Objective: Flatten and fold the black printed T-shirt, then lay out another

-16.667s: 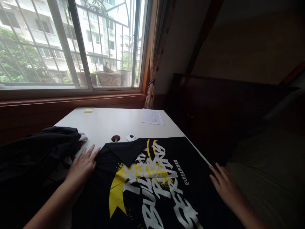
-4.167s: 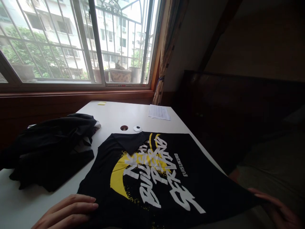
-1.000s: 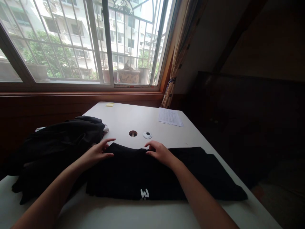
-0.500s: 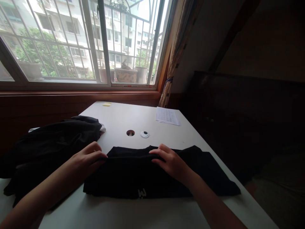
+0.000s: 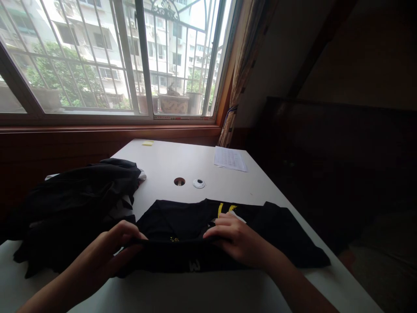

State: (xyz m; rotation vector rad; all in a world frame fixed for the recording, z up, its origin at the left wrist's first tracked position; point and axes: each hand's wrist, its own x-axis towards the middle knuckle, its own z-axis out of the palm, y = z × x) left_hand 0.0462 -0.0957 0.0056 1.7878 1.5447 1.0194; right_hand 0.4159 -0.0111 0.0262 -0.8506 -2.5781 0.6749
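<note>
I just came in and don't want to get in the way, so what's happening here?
A person's left hand and right hand are pinching an edge of a black shirt on the white table. It is partly folded over, some yellow print showing. Dark clothes lie heaped beside the left hand.

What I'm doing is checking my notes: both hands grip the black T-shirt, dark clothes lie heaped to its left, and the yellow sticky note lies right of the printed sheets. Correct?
No: in the head view, the yellow sticky note lies left of the printed sheets. The left hand and right hand do grip the black T-shirt, and dark clothes lie heaped to its left.
</note>
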